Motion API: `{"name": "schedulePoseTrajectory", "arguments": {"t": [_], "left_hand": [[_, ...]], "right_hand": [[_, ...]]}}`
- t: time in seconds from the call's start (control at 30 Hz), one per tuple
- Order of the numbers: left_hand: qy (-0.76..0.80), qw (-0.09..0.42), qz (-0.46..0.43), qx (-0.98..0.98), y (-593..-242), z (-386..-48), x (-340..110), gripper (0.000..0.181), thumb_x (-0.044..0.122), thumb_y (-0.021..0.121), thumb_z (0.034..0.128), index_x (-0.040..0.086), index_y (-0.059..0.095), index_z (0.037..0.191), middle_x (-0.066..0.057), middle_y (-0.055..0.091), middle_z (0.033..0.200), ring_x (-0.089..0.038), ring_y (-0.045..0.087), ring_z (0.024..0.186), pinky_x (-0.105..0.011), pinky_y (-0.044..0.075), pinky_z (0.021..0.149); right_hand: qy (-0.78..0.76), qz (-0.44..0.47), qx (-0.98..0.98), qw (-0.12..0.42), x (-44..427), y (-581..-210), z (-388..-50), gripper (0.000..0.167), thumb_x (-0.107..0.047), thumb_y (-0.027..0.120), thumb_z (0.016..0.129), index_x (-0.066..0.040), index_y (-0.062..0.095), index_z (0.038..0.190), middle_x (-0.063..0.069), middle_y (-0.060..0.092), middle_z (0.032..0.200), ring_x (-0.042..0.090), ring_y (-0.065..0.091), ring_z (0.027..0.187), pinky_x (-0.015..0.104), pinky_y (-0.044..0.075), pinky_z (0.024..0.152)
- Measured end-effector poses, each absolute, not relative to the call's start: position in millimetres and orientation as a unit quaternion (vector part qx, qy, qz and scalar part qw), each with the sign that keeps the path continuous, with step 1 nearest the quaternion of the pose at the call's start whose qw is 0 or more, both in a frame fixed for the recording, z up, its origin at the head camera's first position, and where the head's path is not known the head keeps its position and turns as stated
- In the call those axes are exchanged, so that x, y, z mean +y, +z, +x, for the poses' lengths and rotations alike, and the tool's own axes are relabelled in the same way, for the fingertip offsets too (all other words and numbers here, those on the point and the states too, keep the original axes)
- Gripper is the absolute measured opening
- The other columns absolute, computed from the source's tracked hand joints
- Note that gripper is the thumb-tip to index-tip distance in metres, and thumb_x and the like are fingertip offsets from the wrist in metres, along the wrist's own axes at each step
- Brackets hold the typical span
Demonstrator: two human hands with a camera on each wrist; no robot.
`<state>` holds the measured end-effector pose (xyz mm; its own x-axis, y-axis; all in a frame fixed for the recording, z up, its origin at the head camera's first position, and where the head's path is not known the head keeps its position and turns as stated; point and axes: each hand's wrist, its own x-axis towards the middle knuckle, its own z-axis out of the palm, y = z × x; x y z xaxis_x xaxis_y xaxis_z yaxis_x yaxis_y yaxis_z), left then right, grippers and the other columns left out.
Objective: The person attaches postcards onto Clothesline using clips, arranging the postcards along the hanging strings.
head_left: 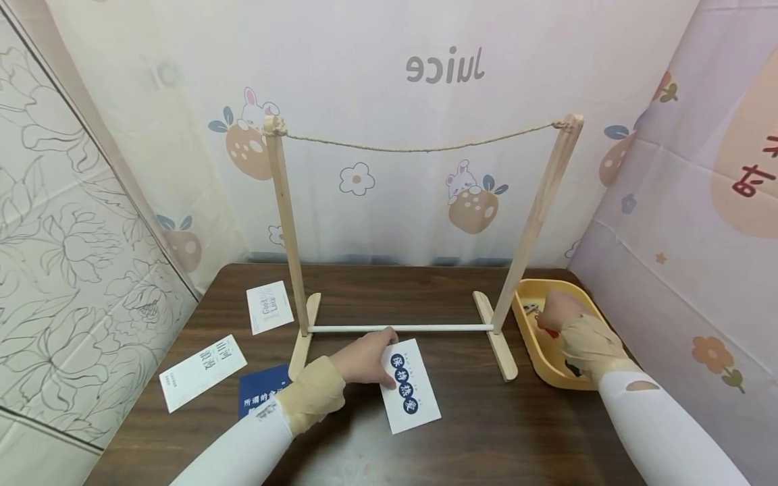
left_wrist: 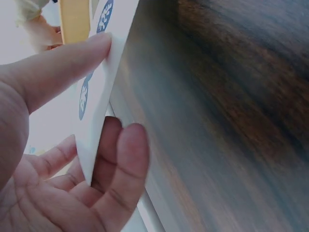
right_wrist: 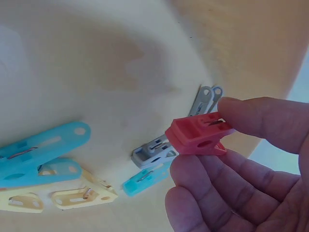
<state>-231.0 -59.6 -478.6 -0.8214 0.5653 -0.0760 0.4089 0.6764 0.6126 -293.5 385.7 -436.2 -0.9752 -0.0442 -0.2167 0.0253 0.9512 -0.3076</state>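
Observation:
My left hand [head_left: 362, 359] pinches a white card [head_left: 413, 398] with blue round Chinese characters, thumb on the printed face and fingers behind, as the left wrist view shows. The card is above the table in front of the wooden frame. Over at the right, my right hand [head_left: 562, 312] reaches into a yellow tray [head_left: 535, 351]. Between its thumb and fingers it holds a red clothespin [right_wrist: 198, 133]. Below that clothespin lie a blue clothespin [right_wrist: 43, 150], a cream clothespin [right_wrist: 84, 193], a grey clothespin [right_wrist: 152, 152] and a small turquoise clothespin [right_wrist: 145, 179].
A wooden frame [head_left: 286, 223] stands on the brown table [head_left: 377, 290], with a twine rope [head_left: 425, 149] strung between its post tops and a white rod [head_left: 401, 329] low down. Left of it lie a Good Luck card [head_left: 269, 308], a white card [head_left: 202, 372] and a blue card [head_left: 258, 389].

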Motion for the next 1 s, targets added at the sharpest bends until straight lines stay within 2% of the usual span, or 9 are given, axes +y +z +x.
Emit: {"name": "schedulePoseTrajectory", "arguments": {"t": [0.2,0.3,0.5,0.67,0.83,1.0], "left_hand": [[0.338,0.122,0.270,0.893,-477.4,-237.4,-67.3,0.059,0.006,0.098,0.0744,0.007,0.065,0.122,-0.002,0.072,0.105,-0.012,0.064,0.091,-0.032,0.055,0.088],[0.353,0.123,0.263,0.890,-474.9,-239.2,-70.7,0.056,0.005,0.097,0.0759,0.007,0.067,0.124,-0.003,0.072,0.105,-0.012,0.065,0.091,-0.032,0.056,0.087],[0.388,0.124,0.241,0.881,-470.2,-242.1,-76.7,0.056,-0.001,0.093,0.0786,0.005,0.068,0.128,-0.009,0.073,0.109,-0.014,0.067,0.090,-0.031,0.058,0.082],[0.401,0.124,0.227,0.879,-463.8,-244.4,-81.5,0.051,-0.004,0.087,0.0843,0.005,0.068,0.131,-0.011,0.074,0.112,-0.016,0.069,0.092,-0.033,0.059,0.083],[0.405,0.120,0.222,0.879,-457.2,-244.6,-86.1,0.048,-0.003,0.085,0.0883,0.003,0.067,0.133,-0.010,0.077,0.114,-0.016,0.071,0.097,-0.036,0.061,0.087],[0.404,0.108,0.207,0.885,-452.9,-245.5,-89.9,0.041,0.000,0.087,0.0870,0.003,0.067,0.123,-0.009,0.077,0.111,-0.016,0.071,0.095,-0.034,0.060,0.084]], "right_hand": [[-0.153,-0.015,0.983,0.103,383.2,-431.6,-290.0,0.034,-0.008,0.065,0.089,-0.011,0.063,0.055,-0.004,0.054,0.048,0.013,0.051,0.047,0.028,0.042,0.050],[-0.147,-0.018,0.984,0.096,382.4,-430.5,-289.9,0.034,-0.010,0.066,0.089,-0.012,0.063,0.055,-0.004,0.055,0.049,0.013,0.051,0.048,0.028,0.042,0.051],[-0.139,-0.040,0.987,0.065,379.4,-426.4,-286.6,0.043,-0.015,0.070,0.092,-0.017,0.055,0.052,-0.007,0.051,0.048,0.011,0.047,0.048,0.026,0.037,0.051],[-0.134,-0.052,0.988,0.047,376.4,-422.6,-283.2,0.046,-0.016,0.069,0.094,-0.017,0.056,0.050,-0.008,0.051,0.045,0.011,0.046,0.046,0.026,0.035,0.051],[-0.139,-0.042,0.988,0.047,369.3,-413.4,-277.3,0.038,-0.016,0.069,0.092,-0.014,0.060,0.055,-0.005,0.056,0.049,0.015,0.051,0.050,0.029,0.038,0.054],[-0.150,-0.038,0.987,0.037,363.7,-405.6,-273.5,0.024,-0.016,0.071,0.093,-0.006,0.068,0.072,0.000,0.063,0.056,0.017,0.060,0.056,0.032,0.043,0.057]]}}
